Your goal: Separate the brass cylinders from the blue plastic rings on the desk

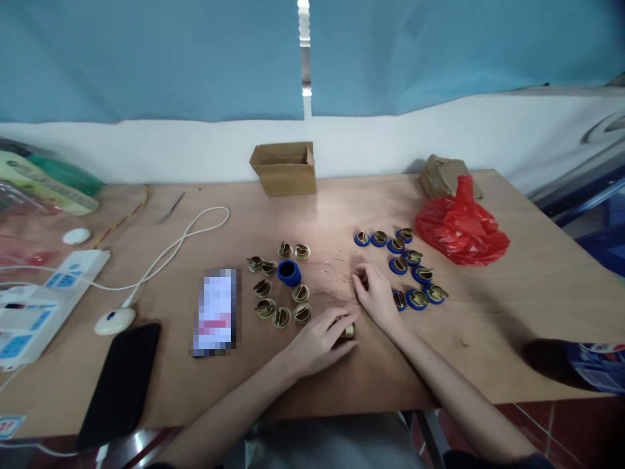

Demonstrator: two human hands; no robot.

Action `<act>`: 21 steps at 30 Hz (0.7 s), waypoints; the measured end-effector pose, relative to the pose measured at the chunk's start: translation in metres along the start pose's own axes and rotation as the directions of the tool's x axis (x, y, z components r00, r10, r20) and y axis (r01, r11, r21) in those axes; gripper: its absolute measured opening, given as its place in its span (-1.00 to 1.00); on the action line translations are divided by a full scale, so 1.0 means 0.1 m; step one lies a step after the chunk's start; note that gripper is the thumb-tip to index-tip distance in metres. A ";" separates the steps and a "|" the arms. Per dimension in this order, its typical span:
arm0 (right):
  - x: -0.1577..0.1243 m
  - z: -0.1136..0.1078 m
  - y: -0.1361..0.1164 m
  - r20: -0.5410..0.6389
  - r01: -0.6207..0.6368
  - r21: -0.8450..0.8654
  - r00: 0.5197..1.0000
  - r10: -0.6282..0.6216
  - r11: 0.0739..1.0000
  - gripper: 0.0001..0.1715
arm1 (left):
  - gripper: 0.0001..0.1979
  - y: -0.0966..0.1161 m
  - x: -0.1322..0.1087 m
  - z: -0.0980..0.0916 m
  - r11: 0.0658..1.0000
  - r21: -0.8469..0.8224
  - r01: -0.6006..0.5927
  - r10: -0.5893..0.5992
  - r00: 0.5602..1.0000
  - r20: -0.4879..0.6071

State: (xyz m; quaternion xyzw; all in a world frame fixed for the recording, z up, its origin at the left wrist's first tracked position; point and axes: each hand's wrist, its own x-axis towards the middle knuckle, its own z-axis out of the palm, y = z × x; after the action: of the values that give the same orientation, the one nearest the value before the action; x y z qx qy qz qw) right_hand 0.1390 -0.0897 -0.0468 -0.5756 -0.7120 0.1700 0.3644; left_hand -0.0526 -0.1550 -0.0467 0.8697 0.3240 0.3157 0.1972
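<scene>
Blue curtain fabric (pixel 156 58) hangs across the white wall (pixel 195 150) behind a wooden table (pixel 512 293). Containers are located as follows. At the rear centre, against the wall, a cardboard box (pixel 290 179) stands upright with its top open; its floor is out of sight, so its contents cannot be determined. At the rear right, a red plastic bag (pixel 461 231) rests with its neck gathered upward; its contents are concealed. Behind it sits a brown packet (pixel 442 174). At the right edge lies a dark bottle (pixel 571 365) with a blue label.

Left hand (pixel 325 339): fingers curled around a brass fitting (pixel 349 330), held low over the table near its front edge. Right hand (pixel 374 290): fingertips lowered to the tabletop beside several thin wire rings (pixel 325 272); whether they pinch a ring cannot be told.

Left of the hands, 9 loose brass fittings (pixel 282 317) surround a stack of blue rings (pixel 290 281). Right of the hands, 10 assembled units (pixel 417 299) stand grouped, each a brass fitting on a blue ring.
</scene>
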 end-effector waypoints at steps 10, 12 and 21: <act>0.01 0.02 0.02 -0.010 0.006 -0.006 1.000 -0.006 1.000 -0.92 | -0.60 0.00 -0.01 0.00 1.000 -0.001 0.001 -0.001 1.000 0.005; 0.01 0.02 0.02 -0.012 0.008 -0.006 1.000 -0.008 1.000 -0.92 | -0.60 0.00 -0.01 0.00 1.000 0.000 -0.001 0.001 1.000 0.005; 0.02 0.01 0.01 -0.015 0.012 -0.013 1.000 -0.012 1.000 -0.92 | -0.60 0.00 0.00 -0.01 1.000 0.000 -0.004 0.004 1.000 0.009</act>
State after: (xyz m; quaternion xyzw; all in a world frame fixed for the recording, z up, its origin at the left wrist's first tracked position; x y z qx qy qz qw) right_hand 0.1386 -0.0874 -0.0478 -0.5751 -0.7136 0.1589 0.3671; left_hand -0.0531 -0.1553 -0.0460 0.8718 0.3213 0.3123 0.1982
